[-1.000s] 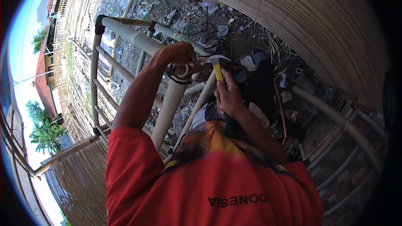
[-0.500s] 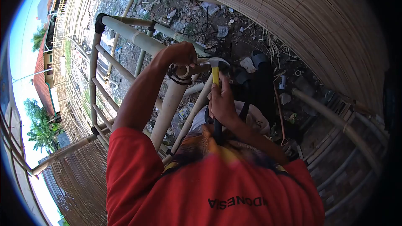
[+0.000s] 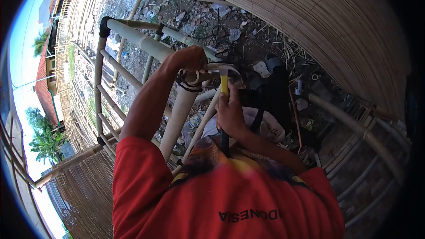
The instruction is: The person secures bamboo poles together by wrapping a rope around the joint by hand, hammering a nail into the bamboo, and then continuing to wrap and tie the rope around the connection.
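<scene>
My right hand [image 3: 231, 114] is wrapped round a hammer [image 3: 224, 85] with a yellow and black handle. Its metal head points up and lies just right of my left fingers. My left hand [image 3: 193, 58] is closed in a pinch at a joint of the bamboo frame. What the fingers hold, if anything, is too small and hidden to make out. Below that hand, dark cord [image 3: 187, 82] loops around the joint, where a thick bamboo post [image 3: 178, 121] meets the upper bamboo rail [image 3: 139, 40].
A woven bamboo screen [image 3: 310, 13] slants along the upper right. Rubble and litter [image 3: 190, 20] cover the ground beyond the frame. A rod with a reddish handle [image 3: 295, 117] leans at the right, near a bamboo pole [image 3: 349, 124]. More bamboo fencing [image 3: 88, 186] stands at lower left.
The hammer and my right hand have shifted slightly left and down, so the hammer head sits closer to my left fingers. My left hand has stayed in place.
</scene>
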Demonstrator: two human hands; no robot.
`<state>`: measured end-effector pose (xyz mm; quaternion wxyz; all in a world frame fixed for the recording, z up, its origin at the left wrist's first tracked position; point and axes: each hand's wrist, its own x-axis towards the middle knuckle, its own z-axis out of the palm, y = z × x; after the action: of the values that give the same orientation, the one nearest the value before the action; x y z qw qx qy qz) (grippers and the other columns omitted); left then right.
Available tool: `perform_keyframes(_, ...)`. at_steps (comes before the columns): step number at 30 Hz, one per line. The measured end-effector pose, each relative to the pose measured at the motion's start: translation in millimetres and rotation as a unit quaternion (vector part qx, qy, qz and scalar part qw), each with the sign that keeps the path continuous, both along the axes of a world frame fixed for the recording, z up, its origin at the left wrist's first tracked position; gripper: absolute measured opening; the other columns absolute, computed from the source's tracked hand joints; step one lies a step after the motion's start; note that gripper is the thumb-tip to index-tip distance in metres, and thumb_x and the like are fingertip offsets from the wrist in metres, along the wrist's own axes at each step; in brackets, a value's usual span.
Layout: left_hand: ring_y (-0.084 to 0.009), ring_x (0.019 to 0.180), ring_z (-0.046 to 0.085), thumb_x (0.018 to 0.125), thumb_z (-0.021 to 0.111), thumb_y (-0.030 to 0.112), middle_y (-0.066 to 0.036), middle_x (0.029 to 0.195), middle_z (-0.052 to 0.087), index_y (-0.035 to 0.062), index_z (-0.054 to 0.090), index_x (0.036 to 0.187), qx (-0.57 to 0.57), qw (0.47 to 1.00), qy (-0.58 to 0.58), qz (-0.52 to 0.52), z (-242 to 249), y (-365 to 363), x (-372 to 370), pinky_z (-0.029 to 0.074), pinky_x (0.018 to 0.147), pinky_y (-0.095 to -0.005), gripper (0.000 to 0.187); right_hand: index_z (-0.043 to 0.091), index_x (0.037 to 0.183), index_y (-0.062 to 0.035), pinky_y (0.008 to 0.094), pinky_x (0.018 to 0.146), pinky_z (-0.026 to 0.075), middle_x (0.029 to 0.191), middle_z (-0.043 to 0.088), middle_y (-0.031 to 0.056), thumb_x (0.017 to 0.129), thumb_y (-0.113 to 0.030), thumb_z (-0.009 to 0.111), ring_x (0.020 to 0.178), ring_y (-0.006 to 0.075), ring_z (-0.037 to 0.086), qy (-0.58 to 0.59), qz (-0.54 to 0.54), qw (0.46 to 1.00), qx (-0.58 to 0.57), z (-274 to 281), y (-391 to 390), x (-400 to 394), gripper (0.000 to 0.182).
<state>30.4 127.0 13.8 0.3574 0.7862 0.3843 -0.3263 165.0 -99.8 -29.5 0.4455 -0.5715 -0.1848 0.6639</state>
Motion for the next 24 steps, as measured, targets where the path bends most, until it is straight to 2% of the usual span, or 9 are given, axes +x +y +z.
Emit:
perform_keyframes(2,-0.0278,0.089,0.076,0.077,0.084,0.016,-0.011,0.095,0.079,0.0112,0.082,0.102,-0.001,1.0,0.019,0.011,0.4,-1.0,-1.7,0.058,0.082,-0.0397,0.026,0.026,0.153,-0.0174,0.0285,0.032,0.038,0.074,0.048,0.0039,0.111,-0.021,0.037,0.039,0.0093,0.043,-0.014,0.052,0.998,0.027,3.7,1.5,-0.2,0.044)
perform_keyframes(6,-0.0281,0.089,0.076,0.077,0.083,0.016,-0.011,0.095,0.079,0.0114,0.082,0.102,0.003,1.0,-0.011,-0.001,1.6,1.7,-2.0,0.058,0.082,-0.0398,0.026,0.028,0.152,-0.0151,0.0293,0.032,0.04,0.074,0.049,0.0047,0.11,-0.019,0.039,0.038,0.0102,0.043,-0.105,-0.106,0.989,0.007,-10.9,6.3,2.2,0.044)
perform_keyframes(11,-0.0286,0.088,0.076,0.077,0.083,0.017,-0.012,0.094,0.079,0.0115,0.082,0.101,-0.005,1.0,0.01,0.022,0.0,-2.4,-2.3,0.058,0.081,-0.0394,0.025,0.028,0.151,-0.0141,0.0286,0.03,0.039,0.075,0.048,0.0046,0.111,-0.02,0.038,0.038,0.0099,0.043,-0.063,0.012,0.997,0.036,-11.9,-2.2,4.2,0.042)
perform_keyframes(14,-0.0292,0.087,0.076,0.077,0.083,0.018,-0.013,0.093,0.079,0.0113,0.082,0.1,0.021,0.999,-0.007,-0.023,0.3,0.9,-2.9,0.058,0.08,-0.0392,0.024,0.034,0.149,0.0048,0.0483,0.106,0.044,0.133,0.054,0.0328,0.107,-0.011,0.043,0.126,0.0443,0.057,-0.088,-0.102,0.991,0.01,5.7,6.5,7.0,0.045)
perform_keyframes(18,-0.0294,0.086,0.076,0.077,0.083,0.018,-0.012,0.093,0.079,0.0111,0.082,0.1,0.012,1.0,-0.01,-0.02,-0.6,-2.3,-4.3,0.058,0.079,-0.0393,0.025,0.032,0.15,0.0029,0.0488,0.104,0.045,0.129,0.057,0.032,0.108,-0.012,0.042,0.125,0.042,0.058,-0.021,0.037,0.998,0.041,25.7,4.2,6.8,0.046)
perform_keyframes(19,-0.0293,0.086,0.076,0.077,0.083,0.018,-0.012,0.093,0.079,0.0109,0.082,0.101,0.015,0.999,-0.031,-0.024,-0.9,0.0,-4.6,0.058,0.079,-0.0394,0.025,0.03,0.151,-0.0053,0.0389,0.068,0.042,0.1,0.053,0.0181,0.109,-0.015,0.041,0.081,0.026,0.05,-0.036,-0.019,0.999,0.014,19.6,5.7,7.6,0.045)
perform_keyframes(22,-0.0285,0.086,0.076,0.077,0.083,0.018,-0.011,0.093,0.079,0.0108,0.082,0.102,-0.004,1.0,-0.001,0.005,2.7,0.8,-0.6,0.058,0.079,-0.0393,0.026,0.029,0.152,-0.0136,0.0288,0.031,0.038,0.07,0.048,0.0032,0.11,-0.021,0.039,0.037,0.0098,0.042,-0.134,-0.049,0.989,0.026,7.6,3.6,1.7,0.044)
perform_keyframes(23,-0.0285,0.086,0.076,0.077,0.083,0.018,-0.011,0.093,0.079,0.0108,0.082,0.102,-0.005,1.0,-0.002,0.004,4.7,-0.3,2.2,0.058,0.079,-0.0393,0.026,0.029,0.152,-0.0057,0.0388,0.062,0.044,0.1,0.053,0.0186,0.11,-0.019,0.039,0.075,0.0275,0.053,-0.108,0.024,0.993,0.038,6.4,-1.3,1.7,0.046)
perform_keyframes(24,-0.0267,0.087,0.076,0.078,0.082,0.016,-0.01,0.093,0.079,0.0119,0.083,0.1,-0.001,1.0,-0.002,0.007,6.2,0.0,2.1,0.058,0.08,-0.0388,0.023,0.029,0.153,-0.0031,0.0423,0.074,0.046,0.11,0.055,0.0238,0.109,-0.018,0.04,0.089,0.0337,0.056,-0.09,0.037,0.995,0.035,10.6,1.0,4.0,0.047)
